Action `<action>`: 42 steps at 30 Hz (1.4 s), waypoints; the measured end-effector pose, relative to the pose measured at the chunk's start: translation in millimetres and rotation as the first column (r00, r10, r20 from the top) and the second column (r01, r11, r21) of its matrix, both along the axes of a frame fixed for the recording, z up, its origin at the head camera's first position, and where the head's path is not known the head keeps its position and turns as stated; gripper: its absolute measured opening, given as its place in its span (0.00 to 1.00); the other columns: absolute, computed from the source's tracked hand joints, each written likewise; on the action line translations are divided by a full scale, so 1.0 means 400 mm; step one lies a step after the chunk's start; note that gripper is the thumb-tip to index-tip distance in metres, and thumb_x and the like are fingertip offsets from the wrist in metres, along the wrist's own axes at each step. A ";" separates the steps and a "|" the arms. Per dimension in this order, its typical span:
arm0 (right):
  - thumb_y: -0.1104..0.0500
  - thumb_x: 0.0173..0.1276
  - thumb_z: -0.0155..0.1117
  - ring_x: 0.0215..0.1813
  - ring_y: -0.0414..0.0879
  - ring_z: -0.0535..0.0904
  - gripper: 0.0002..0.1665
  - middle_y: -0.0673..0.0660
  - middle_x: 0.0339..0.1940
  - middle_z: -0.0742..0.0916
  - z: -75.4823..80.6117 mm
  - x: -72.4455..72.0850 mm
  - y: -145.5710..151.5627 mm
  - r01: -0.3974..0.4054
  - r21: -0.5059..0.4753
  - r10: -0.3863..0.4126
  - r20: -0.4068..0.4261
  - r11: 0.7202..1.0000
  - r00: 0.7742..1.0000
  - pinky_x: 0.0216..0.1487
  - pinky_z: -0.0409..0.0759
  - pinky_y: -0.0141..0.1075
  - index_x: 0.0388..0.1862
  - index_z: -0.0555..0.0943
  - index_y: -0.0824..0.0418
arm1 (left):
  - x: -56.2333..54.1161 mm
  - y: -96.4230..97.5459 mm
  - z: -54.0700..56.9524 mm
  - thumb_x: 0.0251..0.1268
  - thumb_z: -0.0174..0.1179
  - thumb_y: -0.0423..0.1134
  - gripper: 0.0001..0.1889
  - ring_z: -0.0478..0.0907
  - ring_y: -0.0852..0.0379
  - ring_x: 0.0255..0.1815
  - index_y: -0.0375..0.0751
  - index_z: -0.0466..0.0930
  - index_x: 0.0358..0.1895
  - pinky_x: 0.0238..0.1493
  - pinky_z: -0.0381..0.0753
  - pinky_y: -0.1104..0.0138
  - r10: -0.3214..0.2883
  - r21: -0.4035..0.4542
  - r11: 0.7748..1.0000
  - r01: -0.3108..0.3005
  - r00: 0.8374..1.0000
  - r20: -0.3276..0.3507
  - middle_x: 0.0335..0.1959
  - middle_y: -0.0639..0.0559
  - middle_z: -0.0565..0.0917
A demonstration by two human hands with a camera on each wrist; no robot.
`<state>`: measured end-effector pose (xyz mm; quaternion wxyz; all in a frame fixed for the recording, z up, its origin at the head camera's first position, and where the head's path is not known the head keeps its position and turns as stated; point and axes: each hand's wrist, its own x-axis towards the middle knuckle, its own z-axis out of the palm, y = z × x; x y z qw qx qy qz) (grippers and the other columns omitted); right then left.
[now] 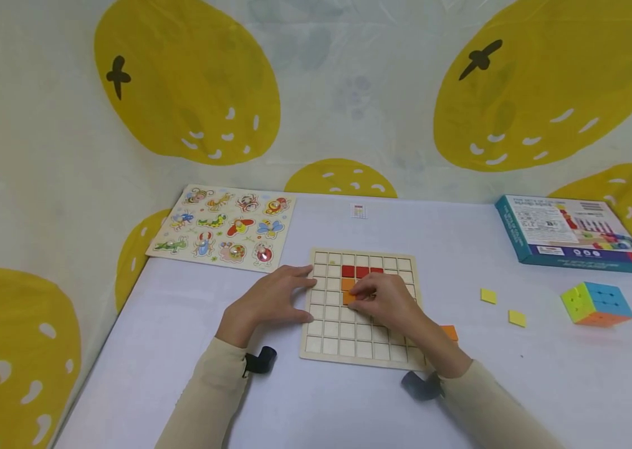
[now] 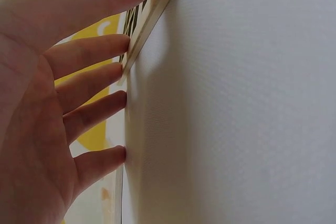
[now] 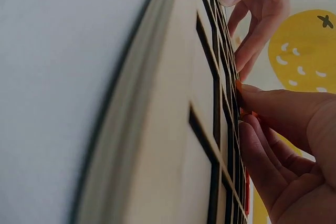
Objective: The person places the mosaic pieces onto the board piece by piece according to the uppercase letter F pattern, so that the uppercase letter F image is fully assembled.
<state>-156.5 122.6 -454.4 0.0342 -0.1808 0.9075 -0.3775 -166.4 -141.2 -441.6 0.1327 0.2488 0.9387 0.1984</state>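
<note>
A light wooden grid board [image 1: 330, 328] lies on the white table, with a row of red square tiles [image 1: 348, 271] set in its cells. Just below the red row sits an orange tile [image 1: 348, 284]. My right hand [image 1: 386, 302] is over the board, thumb and forefinger pinching another orange tile [image 3: 239, 88] at the cell beneath that one. Fingers spread, my left hand [image 1: 273, 299] rests along the board's left edge; its thumb and fingertips are at the rim. The right hand covers part of the grid.
One more orange tile [image 1: 450, 332] lies beside the right forearm. Two yellow tiles [image 1: 488, 295] and a puzzle cube [image 1: 599, 304] are to the right. A boxed set [image 1: 574, 234] stands behind them. An insect puzzle board [image 1: 223, 227] lies back left, and a small printed card [image 1: 359, 211] behind the grid.
</note>
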 end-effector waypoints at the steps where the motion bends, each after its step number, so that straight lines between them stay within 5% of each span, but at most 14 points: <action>1: 0.62 0.55 0.81 0.34 0.37 0.83 0.11 0.53 0.37 0.92 0.000 -0.001 -0.002 -0.004 0.001 0.004 -0.001 1.000 1.000 0.39 0.84 0.25 0.39 0.91 0.61 | 0.000 0.000 0.000 0.53 0.76 0.54 0.36 0.66 0.49 0.79 0.50 0.79 0.68 0.77 0.70 0.53 0.000 0.000 1.000 0.000 1.000 0.000 0.79 0.53 0.69; 33: 0.61 0.57 0.79 0.35 0.39 0.82 0.09 0.52 0.34 0.91 0.006 -0.007 -0.011 0.012 0.062 -0.015 0.042 0.998 0.999 0.38 0.82 0.28 0.37 0.91 0.60 | -0.005 -0.001 -0.005 0.53 0.76 0.53 0.36 0.66 0.48 0.79 0.49 0.79 0.68 0.77 0.71 0.52 -0.008 0.011 1.000 0.008 1.000 -0.014 0.79 0.52 0.68; 42: 0.61 0.58 0.79 0.43 0.44 0.87 0.16 0.53 0.42 0.92 0.024 0.004 0.051 -0.038 -0.051 0.041 0.058 0.998 0.997 0.46 0.89 0.32 0.46 0.88 0.60 | -0.004 -0.001 -0.003 0.52 0.76 0.53 0.37 0.66 0.48 0.79 0.49 0.79 0.68 0.77 0.71 0.52 -0.009 0.011 1.000 0.010 1.000 -0.009 0.79 0.52 0.68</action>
